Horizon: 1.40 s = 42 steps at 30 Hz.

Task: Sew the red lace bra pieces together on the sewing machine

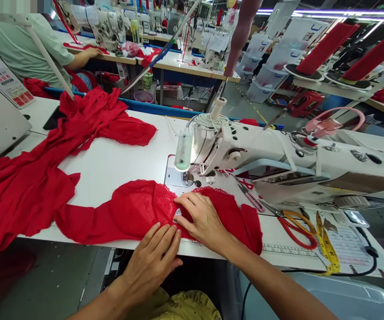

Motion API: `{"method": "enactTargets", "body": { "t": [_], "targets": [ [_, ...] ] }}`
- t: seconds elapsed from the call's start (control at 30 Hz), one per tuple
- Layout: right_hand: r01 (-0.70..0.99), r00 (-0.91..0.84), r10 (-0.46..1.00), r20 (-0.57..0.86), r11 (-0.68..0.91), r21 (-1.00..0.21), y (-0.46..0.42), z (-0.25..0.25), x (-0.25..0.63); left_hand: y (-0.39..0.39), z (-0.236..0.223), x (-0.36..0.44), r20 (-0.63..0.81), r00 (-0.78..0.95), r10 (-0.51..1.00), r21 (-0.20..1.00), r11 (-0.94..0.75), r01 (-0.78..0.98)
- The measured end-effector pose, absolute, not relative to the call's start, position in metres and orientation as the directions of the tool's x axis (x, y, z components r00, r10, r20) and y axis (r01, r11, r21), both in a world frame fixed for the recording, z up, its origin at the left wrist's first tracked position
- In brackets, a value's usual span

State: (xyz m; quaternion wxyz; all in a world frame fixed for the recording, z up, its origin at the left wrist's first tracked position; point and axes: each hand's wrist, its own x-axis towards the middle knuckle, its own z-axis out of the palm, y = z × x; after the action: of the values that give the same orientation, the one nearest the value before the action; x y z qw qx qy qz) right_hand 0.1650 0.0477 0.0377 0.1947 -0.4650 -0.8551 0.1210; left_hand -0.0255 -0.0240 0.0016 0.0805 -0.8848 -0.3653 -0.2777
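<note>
A red bra (138,206) with lace-edged cups lies spread along the front edge of the white sewing table. My left hand (160,253) rests on its lower edge, fingers stretched out side by side. Over the middle, between the cups, my right hand (201,218) lies with thumb and index finger apart. Between those two fingertips shows a small silvery patch (177,215), too small to make out. The presser foot (187,178) of the sewing machine (245,146) stands just beyond the bra, apart from it.
A heap of red fabric (45,155) covers the table's left side. Orange-handled scissors (298,226), small pink-handled snips (252,195) and a yellow tape measure (327,244) lie at the right. Red thread cones (328,46) stand above. A co-worker (28,49) sits at another table.
</note>
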Motion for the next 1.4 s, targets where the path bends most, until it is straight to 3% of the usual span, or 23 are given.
{"method": "enactTargets", "body": {
  "t": [0.13, 0.23, 0.4, 0.57, 0.63, 0.83, 0.97, 1.13, 1.3, 1.4],
  "targets": [
    [0.684, -0.485, 0.818, 0.309, 0.575, -0.449, 0.047, 0.042, 0.172, -0.023, 0.01, -0.027, 0.551, 0.518, 0.654, 0.176, -0.698, 0.694],
    [0.639, -0.5, 0.791, 0.352, 0.611, -0.467, 0.048, 0.044, 0.178, -0.019, 0.013, -0.027, 0.569, 0.5, 0.653, 0.195, -0.698, 0.689],
    [0.622, -0.639, 0.708, 0.301, 0.705, -0.34, 0.039, 0.037, 0.181, -0.012, 0.004, -0.028, 0.496, 0.556, 0.667, 0.133, -0.691, 0.71],
    [0.58, -0.579, 0.741, 0.34, 0.668, -0.466, 0.042, 0.044, 0.184, -0.009, 0.005, -0.03, 0.463, 0.575, 0.675, 0.126, -0.692, 0.711],
    [0.581, -0.55, 0.743, 0.381, 0.668, -0.464, 0.05, 0.047, 0.183, -0.006, 0.008, -0.028, 0.465, 0.581, 0.668, 0.123, -0.698, 0.705],
    [0.614, -0.646, 0.682, 0.343, 0.731, -0.296, 0.057, 0.034, 0.174, -0.007, 0.004, -0.021, 0.418, 0.644, 0.641, 0.029, -0.718, 0.696],
    [0.68, -0.6, 0.738, 0.31, 0.674, -0.288, 0.05, 0.022, 0.175, -0.013, -0.001, -0.023, 0.389, 0.663, 0.64, -0.02, -0.713, 0.7],
    [0.656, -0.563, 0.77, 0.3, 0.637, -0.405, 0.052, 0.02, 0.183, -0.012, 0.011, -0.025, 0.378, 0.634, 0.674, 0.117, -0.714, 0.69],
    [0.638, -0.419, 0.798, 0.434, 0.599, -0.485, 0.054, 0.033, 0.191, 0.01, 0.024, -0.02, 0.461, 0.502, 0.731, 0.317, -0.665, 0.677],
    [0.618, -0.481, 0.762, 0.433, 0.645, -0.45, 0.05, 0.035, 0.189, 0.028, 0.018, -0.017, 0.482, 0.467, 0.741, 0.309, -0.643, 0.701]
  ]
}}
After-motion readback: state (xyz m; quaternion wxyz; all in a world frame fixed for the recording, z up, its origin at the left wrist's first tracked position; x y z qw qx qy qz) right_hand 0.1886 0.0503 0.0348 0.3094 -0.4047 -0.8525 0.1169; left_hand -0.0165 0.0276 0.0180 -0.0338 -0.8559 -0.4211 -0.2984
